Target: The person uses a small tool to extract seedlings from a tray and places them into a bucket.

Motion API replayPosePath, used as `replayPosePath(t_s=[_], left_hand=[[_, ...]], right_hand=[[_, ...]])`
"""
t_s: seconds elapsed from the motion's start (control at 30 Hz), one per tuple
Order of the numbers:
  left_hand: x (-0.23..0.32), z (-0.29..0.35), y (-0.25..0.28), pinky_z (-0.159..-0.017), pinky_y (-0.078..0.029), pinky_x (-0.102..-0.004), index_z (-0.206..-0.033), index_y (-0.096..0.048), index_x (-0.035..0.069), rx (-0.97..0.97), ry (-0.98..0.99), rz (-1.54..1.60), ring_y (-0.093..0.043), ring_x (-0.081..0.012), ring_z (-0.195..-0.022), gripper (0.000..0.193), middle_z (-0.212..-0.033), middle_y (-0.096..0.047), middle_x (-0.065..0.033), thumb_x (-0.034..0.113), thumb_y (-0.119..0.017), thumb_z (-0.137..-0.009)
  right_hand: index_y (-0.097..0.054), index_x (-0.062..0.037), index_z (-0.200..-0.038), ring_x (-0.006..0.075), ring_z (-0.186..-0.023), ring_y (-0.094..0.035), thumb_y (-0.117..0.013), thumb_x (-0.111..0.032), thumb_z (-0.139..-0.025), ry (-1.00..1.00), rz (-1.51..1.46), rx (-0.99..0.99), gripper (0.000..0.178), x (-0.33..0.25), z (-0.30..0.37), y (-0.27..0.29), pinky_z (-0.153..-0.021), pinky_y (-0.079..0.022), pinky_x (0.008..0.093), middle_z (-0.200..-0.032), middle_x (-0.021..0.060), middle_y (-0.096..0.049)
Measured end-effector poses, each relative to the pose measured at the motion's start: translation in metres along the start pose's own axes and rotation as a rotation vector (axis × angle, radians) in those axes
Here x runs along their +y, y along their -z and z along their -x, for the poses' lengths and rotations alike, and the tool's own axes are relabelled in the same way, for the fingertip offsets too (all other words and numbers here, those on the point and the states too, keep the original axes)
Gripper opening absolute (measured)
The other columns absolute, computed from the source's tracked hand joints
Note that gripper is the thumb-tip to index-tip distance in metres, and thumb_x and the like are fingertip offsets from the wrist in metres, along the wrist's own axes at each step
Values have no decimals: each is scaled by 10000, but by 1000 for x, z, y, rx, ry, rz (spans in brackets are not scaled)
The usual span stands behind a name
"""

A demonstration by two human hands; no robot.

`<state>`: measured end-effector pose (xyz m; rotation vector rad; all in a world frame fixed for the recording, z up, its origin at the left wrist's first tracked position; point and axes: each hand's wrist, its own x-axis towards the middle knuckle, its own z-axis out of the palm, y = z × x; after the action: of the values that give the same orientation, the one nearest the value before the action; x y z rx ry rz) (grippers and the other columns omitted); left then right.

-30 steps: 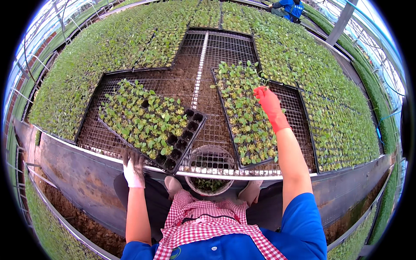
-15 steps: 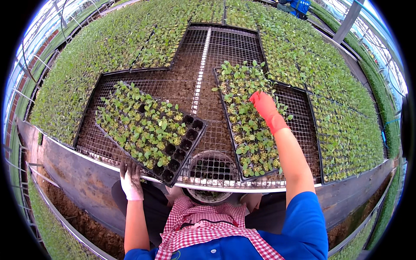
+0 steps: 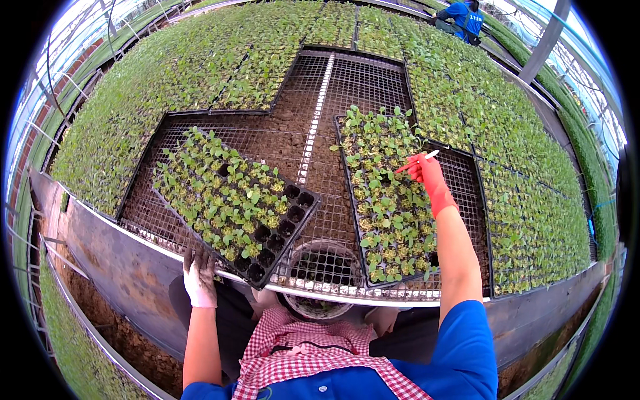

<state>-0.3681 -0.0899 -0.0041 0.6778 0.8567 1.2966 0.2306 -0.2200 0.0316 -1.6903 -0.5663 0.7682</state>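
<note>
My right hand [image 3: 427, 175], in a red glove, is over the right-hand seedling tray [image 3: 387, 207]. Its fingers are closed on a slim pale stick [image 3: 432, 154], whose end sticks out above the knuckles; its kind is unclear. Leafy young plants fill most of that tray. My left hand [image 3: 199, 279] wears a white glove with soil-darkened fingers. Those fingers stretch over the bench's front rim, close to the near edge of the left seedling tray [image 3: 223, 200], and hold nothing visible. This black tray lies at a slant, with several bare cells at its right end.
Both trays lie on a wire-mesh bench [image 3: 287, 143] with a white strip [image 3: 317, 110] along it. Packed seedling trays [image 3: 173, 73] surround the gap. A round bucket [image 3: 320, 307] stands below the front edge. A person in blue [image 3: 460, 20] is at the far right.
My right hand has shifted slightly right and nearer, and the pale stick now shows in its fingers. The left hand keeps its place at the rim. The whole view has shifted a little.
</note>
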Motion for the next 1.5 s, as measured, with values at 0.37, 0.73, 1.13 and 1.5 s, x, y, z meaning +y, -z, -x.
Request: replayPosePath(t_s=[0.37, 0.73, 1.13, 1.5], left_hand=[[22, 93, -82, -849, -499, -317, -1202, -516, -41, -462, 142, -588, -621, -209, -928, 345, -1062, -626, -149, 20, -455, -868], [-24, 112, -103, -860, -477, -288, -1140, -591, -25, -1005, 207, -1007, -628, -186, -941, 317, -1023, -654, -136, 170, -552, -893], [-30, 118, -95, -914, -468, -283, -1184, -545, -54, -1051, 234, -952, -604, -179, -1015, 323, -1094, -625, -144, 75, -541, -888], [-76, 98, -51, -897, -484, -480, -1346, -380, 54, -574, 984, 377, -595, -365, -1020, 438, -1187, -553, -232, 238, -480, -962]], right_hand=[[-568, -74, -868, 58, -515, -494, -349, -311, -1015, 175, -105, -102, 355, -75, 147, -3, -454, -334, 188, -665, 4, -579], [-600, -15, -941, 104, -546, -603, -481, -237, -957, -424, 74, -281, 253, -8, 319, -116, -456, -425, 200, -731, 75, -665], [-569, -48, -942, 89, -538, -572, -405, -220, -1004, 175, -74, 83, 246, -53, 291, -78, -458, -385, 185, -708, 55, -640], [-642, -116, -1029, 304, -780, -627, -557, -32, -873, 610, 747, -173, 197, 7, 296, -155, -692, -502, 345, -912, 119, -662]])
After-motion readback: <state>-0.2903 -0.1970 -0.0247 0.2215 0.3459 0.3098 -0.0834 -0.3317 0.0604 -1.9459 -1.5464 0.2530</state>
